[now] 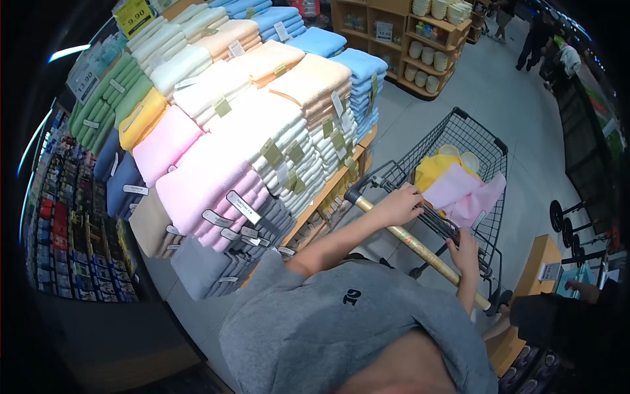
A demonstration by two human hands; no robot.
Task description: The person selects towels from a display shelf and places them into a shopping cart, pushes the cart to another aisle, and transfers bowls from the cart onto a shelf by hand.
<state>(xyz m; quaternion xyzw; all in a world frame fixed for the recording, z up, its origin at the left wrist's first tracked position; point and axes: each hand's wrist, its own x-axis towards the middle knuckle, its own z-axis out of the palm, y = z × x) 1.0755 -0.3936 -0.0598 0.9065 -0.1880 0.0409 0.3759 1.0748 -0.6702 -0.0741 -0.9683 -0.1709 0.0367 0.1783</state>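
A black wire shopping cart (453, 131) stands in front of me, its gold handle bar (420, 248) passing under my forearms. My left hand (400, 202) lies beyond the bar on the cart's rear frame, fingers bent over it. Farther right on the same frame is my right hand (464, 251), its fingers closed at the rim close to a pink towel (459, 190). Inside the basket, the pink towel lies loosely beside a yellow towel (430, 172). Pale round bowl-like items (468, 160) sit behind them. Part of each hand's grip is hidden.
On the left, a display of folded towels (223, 144) in several colours rises, with price signs (85, 82). A wooden shelf (420, 39) holds pots at the back. Another person's hand (581, 289) shows at right, near a wooden ledge (535, 262). People (538, 39) stand farther down the aisle.
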